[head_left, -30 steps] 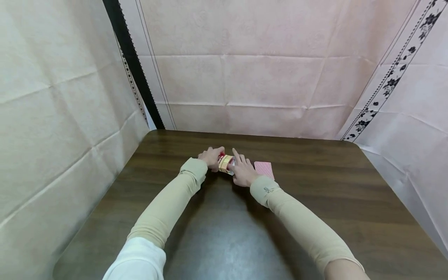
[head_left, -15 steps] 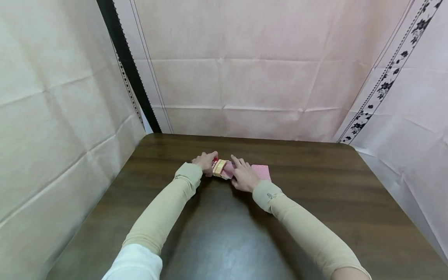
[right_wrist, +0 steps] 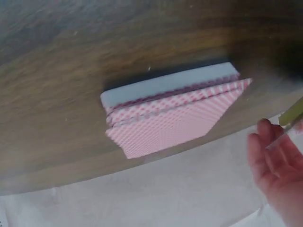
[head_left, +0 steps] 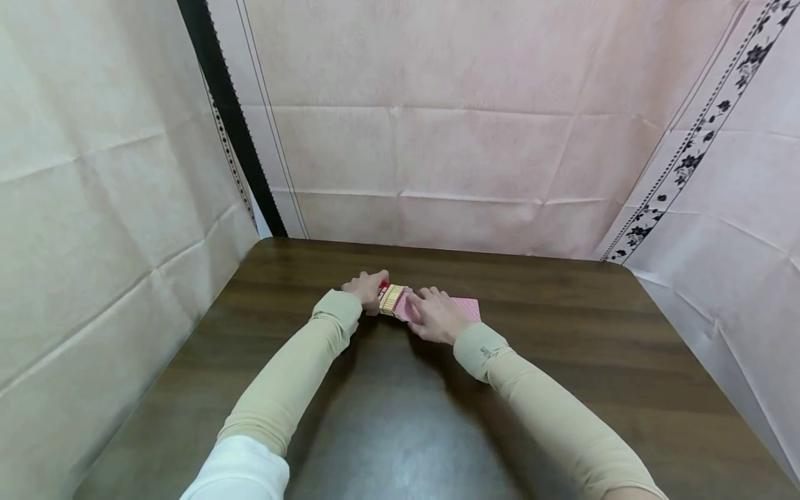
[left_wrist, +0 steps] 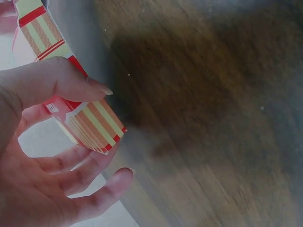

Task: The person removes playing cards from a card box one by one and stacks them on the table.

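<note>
My left hand (head_left: pixel 365 292) grips the left end of a red, cream and tan striped card box (head_left: pixel 391 300), its thumb across one face and fingers underneath in the left wrist view. Pink-patterned playing cards (head_left: pixel 403 305) show at the box's right end. My right hand (head_left: pixel 437 317) is at that end, thumb and fingers curled in at the pink part; its exact grip is partly hidden. To its right lies a pink-patterned stack of playing cards (right_wrist: pixel 170 120) on the table, slightly uneven, its white edge showing in the right wrist view.
The brown wooden table (head_left: pixel 387 430) reaches forward to a hanging pale cloth (head_left: pixel 469 160). More cloth hangs at the left (head_left: pixel 112 243) and right. A black strip (head_left: pixel 231 118) runs down the far left corner.
Both hands and the box have shifted slightly left and nearer. Pink patterning now shows at the box's right end. The right index finger, stretched out earlier, has drawn in. The stack stays put.
</note>
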The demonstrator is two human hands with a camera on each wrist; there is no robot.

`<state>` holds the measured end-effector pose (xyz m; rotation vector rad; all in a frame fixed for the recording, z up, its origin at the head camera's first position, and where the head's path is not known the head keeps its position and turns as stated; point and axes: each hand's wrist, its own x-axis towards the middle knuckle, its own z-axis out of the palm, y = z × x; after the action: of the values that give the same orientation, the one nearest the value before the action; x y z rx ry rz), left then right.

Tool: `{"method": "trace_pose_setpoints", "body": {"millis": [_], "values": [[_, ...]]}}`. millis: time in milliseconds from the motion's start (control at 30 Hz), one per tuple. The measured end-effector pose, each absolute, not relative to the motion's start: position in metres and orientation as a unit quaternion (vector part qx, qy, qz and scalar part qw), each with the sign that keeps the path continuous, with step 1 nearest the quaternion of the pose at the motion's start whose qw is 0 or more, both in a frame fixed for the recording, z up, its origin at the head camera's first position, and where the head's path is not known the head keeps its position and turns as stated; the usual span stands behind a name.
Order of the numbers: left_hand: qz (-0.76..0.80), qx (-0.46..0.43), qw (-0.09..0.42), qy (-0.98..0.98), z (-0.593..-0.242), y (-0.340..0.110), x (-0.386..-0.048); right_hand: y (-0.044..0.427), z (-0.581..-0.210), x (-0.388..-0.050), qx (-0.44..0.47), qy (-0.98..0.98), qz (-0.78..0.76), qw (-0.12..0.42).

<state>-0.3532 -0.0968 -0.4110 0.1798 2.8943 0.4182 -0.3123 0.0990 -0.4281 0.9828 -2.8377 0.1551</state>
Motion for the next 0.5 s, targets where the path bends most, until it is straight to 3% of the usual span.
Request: {"method": "trace_pose_setpoints", "body": {"millis": [267, 500], "values": [[0.149, 0.046, 0.104, 0.982, -0.412, -0.104, -0.355, 0.120, -0.427, -0.312, 0.272, -0.959, 0.048, 0.064], [0.149, 0.044, 0.107, 0.982, -0.415, -0.106, -0.358, 0.140, -0.434, -0.315, 0.199, -0.972, 0.054, 0.113]]}}
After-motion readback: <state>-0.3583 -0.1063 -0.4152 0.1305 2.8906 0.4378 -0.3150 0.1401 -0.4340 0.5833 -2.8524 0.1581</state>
